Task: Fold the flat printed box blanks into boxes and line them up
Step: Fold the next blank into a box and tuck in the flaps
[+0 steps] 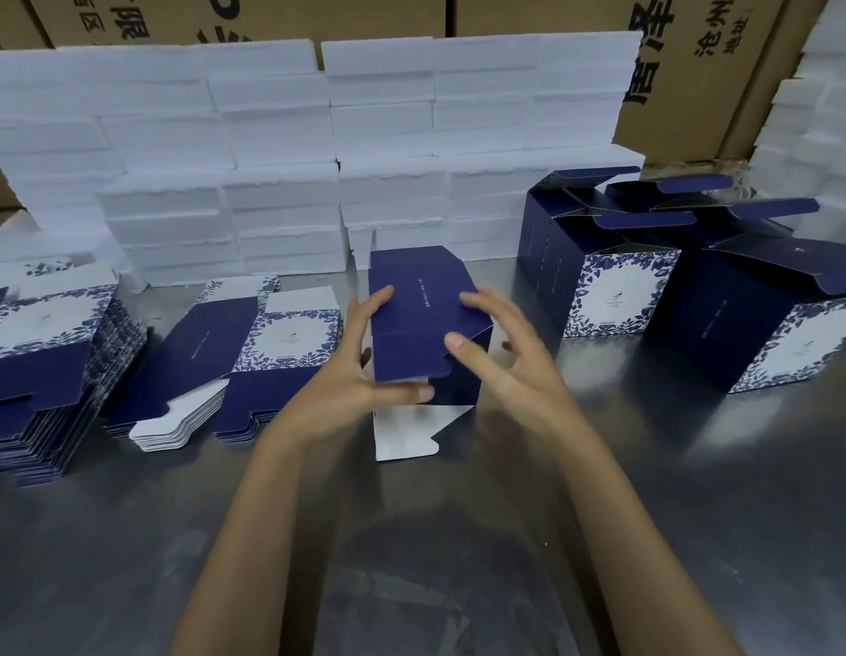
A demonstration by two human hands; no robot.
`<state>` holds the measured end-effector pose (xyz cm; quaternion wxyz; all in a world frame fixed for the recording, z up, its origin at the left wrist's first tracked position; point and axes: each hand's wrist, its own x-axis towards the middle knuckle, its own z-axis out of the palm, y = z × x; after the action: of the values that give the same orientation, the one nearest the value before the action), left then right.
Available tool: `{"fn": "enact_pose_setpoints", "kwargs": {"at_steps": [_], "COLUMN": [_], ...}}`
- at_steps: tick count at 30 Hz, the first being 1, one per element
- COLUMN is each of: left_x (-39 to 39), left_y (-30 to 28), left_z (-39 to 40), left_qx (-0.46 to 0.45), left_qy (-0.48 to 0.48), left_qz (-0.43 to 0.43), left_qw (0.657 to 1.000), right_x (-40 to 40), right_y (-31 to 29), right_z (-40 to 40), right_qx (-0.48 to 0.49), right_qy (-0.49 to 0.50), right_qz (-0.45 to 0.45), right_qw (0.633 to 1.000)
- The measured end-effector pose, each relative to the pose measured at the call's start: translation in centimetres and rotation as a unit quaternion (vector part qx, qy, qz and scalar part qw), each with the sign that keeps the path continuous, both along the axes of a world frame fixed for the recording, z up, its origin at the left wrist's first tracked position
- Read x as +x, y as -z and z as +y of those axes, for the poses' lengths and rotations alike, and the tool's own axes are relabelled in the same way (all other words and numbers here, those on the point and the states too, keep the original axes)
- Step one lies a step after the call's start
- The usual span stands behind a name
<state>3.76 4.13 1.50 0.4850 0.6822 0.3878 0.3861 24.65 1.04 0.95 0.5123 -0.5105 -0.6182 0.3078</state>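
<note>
I see the half-folded box (pixel 423 324) standing at the centre of the metal table (pixel 411 537), one white flap lying toward me. My left hand (pixel 345 385) grips its left edge, thumb curled under the navy flap. My right hand (pixel 501 352) is spread, fingertips on the top panel; motion blur hides whether it pinches anything. Flat blanks (pixel 56 371) are stacked left, finished boxes (pixel 610 286) lined up right, white foam blocks (pixel 317 149) far behind.

Steel table (pixel 459 537): blanks (pixel 42 371), boxes (pixel 615 286)
</note>
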Motion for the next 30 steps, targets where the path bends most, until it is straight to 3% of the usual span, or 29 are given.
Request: {"fn": "enact_pose_setpoints", "kwargs": {"at_steps": [6,12,17,22,30], "left_x": [-1.1,1.1,3.1,4.2,3.3], "left_y": [-0.4,-0.2,1.0,1.2,0.7], "left_z": [-0.3,-0.3,-0.3,-0.5,-0.5], "left_qx": [-0.018,0.072,0.078,0.104,0.054], "left_qy": [0.049,-0.115,-0.137,-0.158,-0.141], "left_qz": [0.081,-0.079,-0.142,-0.162,-0.164], "left_qw": [0.995,0.988,0.977,0.969,0.975], "right_x": [-0.4,-0.7,-1.3,-1.8,-0.9], "right_y": [1.0,1.4,1.1,1.3,1.1], "right_z": [0.5,1.0,1.0,1.2,1.2], "right_qx": [0.050,0.083,0.075,0.073,0.076], "right_qy": [0.029,0.050,0.028,0.052,0.023], "right_qz": [-0.004,0.032,0.105,0.129,0.152], "right_qw": [0.998,0.995,0.991,0.988,0.985]}}
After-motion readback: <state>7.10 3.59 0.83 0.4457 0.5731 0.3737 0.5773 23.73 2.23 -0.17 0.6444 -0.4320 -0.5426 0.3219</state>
